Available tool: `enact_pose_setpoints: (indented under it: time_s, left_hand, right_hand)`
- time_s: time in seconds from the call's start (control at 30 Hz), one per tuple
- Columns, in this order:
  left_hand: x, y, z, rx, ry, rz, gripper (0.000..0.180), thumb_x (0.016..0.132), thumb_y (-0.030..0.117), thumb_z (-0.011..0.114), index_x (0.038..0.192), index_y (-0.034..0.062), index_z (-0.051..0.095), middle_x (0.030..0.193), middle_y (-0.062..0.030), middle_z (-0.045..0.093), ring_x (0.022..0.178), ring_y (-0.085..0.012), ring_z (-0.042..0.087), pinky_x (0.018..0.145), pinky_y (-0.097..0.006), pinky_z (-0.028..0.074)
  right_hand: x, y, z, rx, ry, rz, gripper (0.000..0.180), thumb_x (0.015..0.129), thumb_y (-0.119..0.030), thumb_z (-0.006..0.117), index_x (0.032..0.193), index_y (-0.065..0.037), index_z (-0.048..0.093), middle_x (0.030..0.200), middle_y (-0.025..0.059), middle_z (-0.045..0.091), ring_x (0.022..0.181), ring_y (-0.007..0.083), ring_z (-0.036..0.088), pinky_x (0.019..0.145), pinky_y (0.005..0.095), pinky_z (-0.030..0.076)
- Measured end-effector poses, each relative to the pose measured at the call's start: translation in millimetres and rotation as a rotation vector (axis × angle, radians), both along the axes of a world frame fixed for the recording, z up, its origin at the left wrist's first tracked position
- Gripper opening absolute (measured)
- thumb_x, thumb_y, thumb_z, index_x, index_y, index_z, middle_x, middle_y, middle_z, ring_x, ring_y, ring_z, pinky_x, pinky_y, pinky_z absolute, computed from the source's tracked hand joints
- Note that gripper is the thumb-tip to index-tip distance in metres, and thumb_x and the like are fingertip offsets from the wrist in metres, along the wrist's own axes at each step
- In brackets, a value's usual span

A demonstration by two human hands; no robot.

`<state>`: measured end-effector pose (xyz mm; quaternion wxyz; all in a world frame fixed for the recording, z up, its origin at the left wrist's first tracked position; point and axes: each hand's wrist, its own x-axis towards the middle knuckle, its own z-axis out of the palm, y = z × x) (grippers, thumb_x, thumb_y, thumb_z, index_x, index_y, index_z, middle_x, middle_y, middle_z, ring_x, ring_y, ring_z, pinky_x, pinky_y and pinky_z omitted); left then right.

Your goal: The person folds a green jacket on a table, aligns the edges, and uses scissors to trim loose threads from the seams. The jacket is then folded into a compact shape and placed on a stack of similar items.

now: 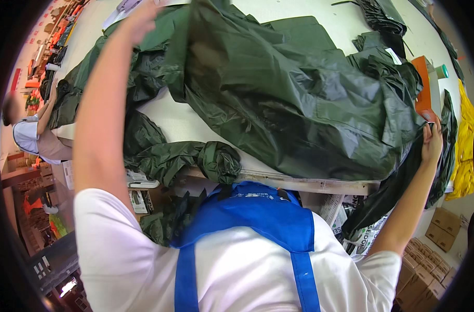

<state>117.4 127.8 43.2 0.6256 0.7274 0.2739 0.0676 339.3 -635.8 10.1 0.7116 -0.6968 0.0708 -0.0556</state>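
Note:
A large dark green rain jacket [294, 99] lies spread over a white table [174, 122]. My left hand [143, 18] reaches far up to the jacket's top left part and grips the fabric there. My right hand [432, 140] holds the jacket's right edge at the table's right side. A gathered sleeve cuff [219, 161] hangs over the table's front edge. I wear a white shirt and a blue apron [258, 213].
More dark green garments [388, 57] lie at the back right, a yellow garment [463, 151] hangs at the right. An orange box [421, 83] stands near them. Cardboard boxes [424, 265] sit on the floor at right. Another person [29, 130] sits at left.

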Motion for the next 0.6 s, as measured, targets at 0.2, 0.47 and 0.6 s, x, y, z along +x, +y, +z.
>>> enact_pose_setpoints:
  time_s: [0.2,0.47,0.6]
  left_hand:
    - [-104,-29,-118,0.339,0.476,0.039,0.108,0.070,0.045,0.076,0.146,0.0018,0.014,0.148,-0.0227,0.024,0.136,-0.0311,0.027,0.107,-0.044,0.027]
    - [-119,-43,-150,1.216,0.386,0.142,0.030,0.076,0.021,0.070,0.103,0.0086,0.066,0.105,-0.0165,0.053,0.098,-0.0346,0.053,0.084,-0.040,0.046]
    - [-130,-46,-113,0.994,0.347,0.201,0.042,0.075,0.015,0.066,0.115,0.0098,0.054,0.082,-0.0153,0.065,0.081,-0.0333,0.064,0.071,-0.041,0.050]
  right_hand:
    - [-240,98,-73,0.472,0.440,0.488,0.028,0.093,-0.024,0.055,0.116,-0.008,0.054,0.102,0.0076,0.062,0.089,0.0198,0.061,0.076,0.0331,0.051]
    - [-338,55,-173,0.928,0.518,-0.039,0.021,0.094,-0.030,0.052,0.112,-0.018,0.056,0.120,0.0120,0.057,0.102,0.0255,0.056,0.086,0.0391,0.048]
    - [-321,29,-202,1.143,0.193,-0.119,0.025,0.095,-0.027,0.049,0.110,-0.009,0.057,0.102,0.0089,0.061,0.085,0.0192,0.053,0.080,0.0338,0.046]
